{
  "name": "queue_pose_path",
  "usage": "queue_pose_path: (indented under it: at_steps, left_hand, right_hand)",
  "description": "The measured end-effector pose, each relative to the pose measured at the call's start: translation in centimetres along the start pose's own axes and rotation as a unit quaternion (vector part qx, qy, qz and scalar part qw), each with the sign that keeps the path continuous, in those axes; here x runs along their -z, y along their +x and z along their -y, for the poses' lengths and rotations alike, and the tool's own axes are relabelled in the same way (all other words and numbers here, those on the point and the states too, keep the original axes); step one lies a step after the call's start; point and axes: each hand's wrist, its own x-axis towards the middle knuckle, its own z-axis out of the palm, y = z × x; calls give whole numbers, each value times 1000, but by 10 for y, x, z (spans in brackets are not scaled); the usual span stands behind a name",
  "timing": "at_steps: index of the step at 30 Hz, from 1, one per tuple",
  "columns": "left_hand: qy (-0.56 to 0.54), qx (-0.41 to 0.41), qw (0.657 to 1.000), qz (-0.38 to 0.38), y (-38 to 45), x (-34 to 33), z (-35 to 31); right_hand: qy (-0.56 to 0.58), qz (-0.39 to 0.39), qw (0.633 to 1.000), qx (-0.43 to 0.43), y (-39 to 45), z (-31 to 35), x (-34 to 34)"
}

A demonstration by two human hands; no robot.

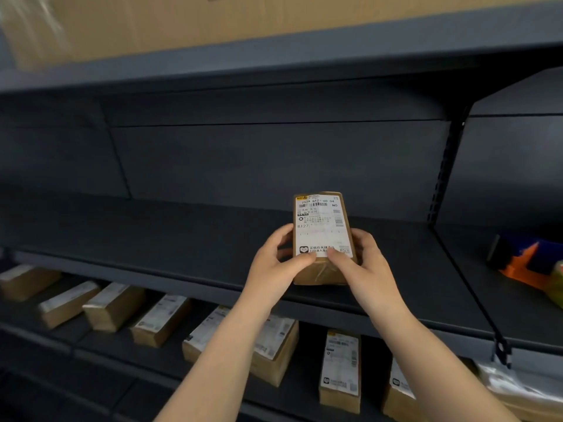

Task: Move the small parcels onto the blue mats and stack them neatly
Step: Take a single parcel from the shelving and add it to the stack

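We have one small parcel (323, 236) held between both hands at the middle shelf (182, 236). Our left hand (278, 263) grips its left side with the thumb laid over the near end of the white label, and our right hand (362, 263) grips the right side the same way. Whether its base already rests on the shelf or hangs just above it, we cannot tell.

No blue mat shows anywhere near our hands; the shelf around the parcel looks plain dark grey, so we cannot say from here that this is the right spot. Below our forearms, on the lower shelf (100, 357), a row of other parcels (114, 306) lies spaced apart, waiting.

To do this step well, we should keep the grip even on both sides so the parcel stays level, set it down flat with the label up, and square its long edges to the shelf front. Then we let go with both hands together, so it does not twist. A straight first parcel will likely make later stacking easier.
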Motion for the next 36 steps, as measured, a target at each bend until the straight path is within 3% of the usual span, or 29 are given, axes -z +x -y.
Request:
queue_pose_path:
  at_steps: [20,28,36]
  left_hand:
    - [34,0,984,-178,-76,86,-1]
    - [71,20,961,-268,-108,149,3]
    - [75,12,950,-302,-124,205,1]
  right_hand:
    - [47,178,982,30,-33,25,-88]
    - [69,257,963,47,-49,50,-155]
    - [91,305,946,57,-59,72,-214]
